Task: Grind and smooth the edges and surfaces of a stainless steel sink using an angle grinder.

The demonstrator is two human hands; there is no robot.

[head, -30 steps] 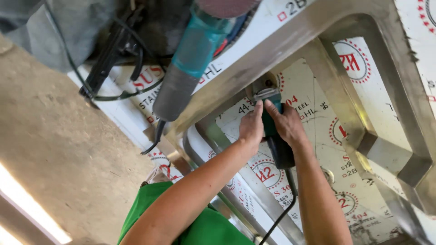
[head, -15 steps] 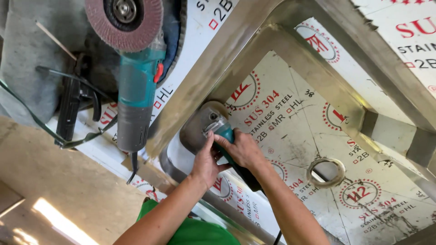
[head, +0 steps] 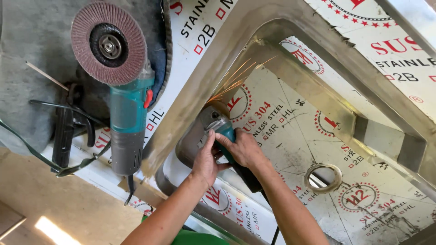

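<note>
Both hands point(head: 227, 152) grip grinder point(head: 213, 127) — seemingly tight against sink wall point(head: 190, 100).

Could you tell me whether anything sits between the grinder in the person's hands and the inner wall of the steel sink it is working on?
Nothing visible does. Both the left hand and right hand grip the teal grinder directly, and sparks fly where its head meets the sink wall. The spare grinder lies outside the sink.

Bright daylight, sharp focus — soft shadows, mild steel glare
</note>
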